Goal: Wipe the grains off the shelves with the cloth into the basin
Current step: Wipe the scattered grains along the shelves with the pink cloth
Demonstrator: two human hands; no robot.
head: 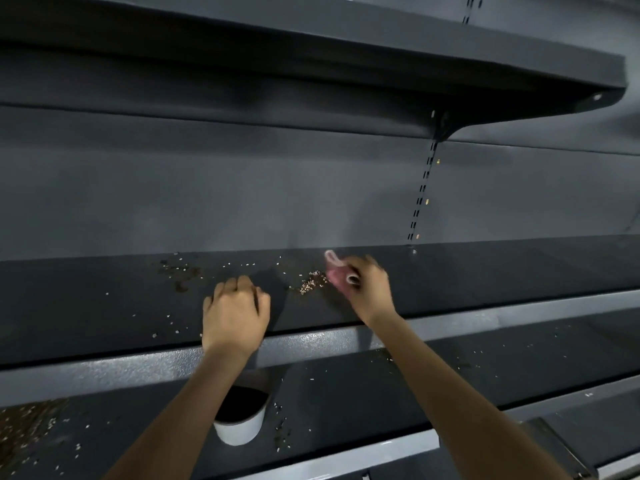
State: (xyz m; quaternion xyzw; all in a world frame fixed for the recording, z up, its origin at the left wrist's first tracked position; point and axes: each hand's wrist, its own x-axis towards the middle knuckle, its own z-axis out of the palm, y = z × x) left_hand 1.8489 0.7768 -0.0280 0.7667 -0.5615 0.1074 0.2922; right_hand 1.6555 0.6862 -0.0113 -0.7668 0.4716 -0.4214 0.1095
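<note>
The middle shelf (104,306) was the big thing here, a dark grey deck running the whole width, with another shelf (311,50) overhanging well above it and a lower shelf (346,393) just below its front lip. The right hand (367,289) sat toward the back of the middle shelf, its fingers (353,279) curled and pinching a bunched-up pink cloth (335,271) that was touching the deck. The left hand (235,313) rested near the middle shelf's front edge, fingers curled under loosely and holding nothing as far as I could see. The white basin (239,424) stood on the lower shelf, directly under the middle shelf's lip and partly hidden behind the left forearm, dark inside. The grains (311,282) were mostly a little pile on the middle shelf just beside the cloth, between the two hands, with more scattered toward the back and front edge, plus a bunch on the lower shelf too.
</note>
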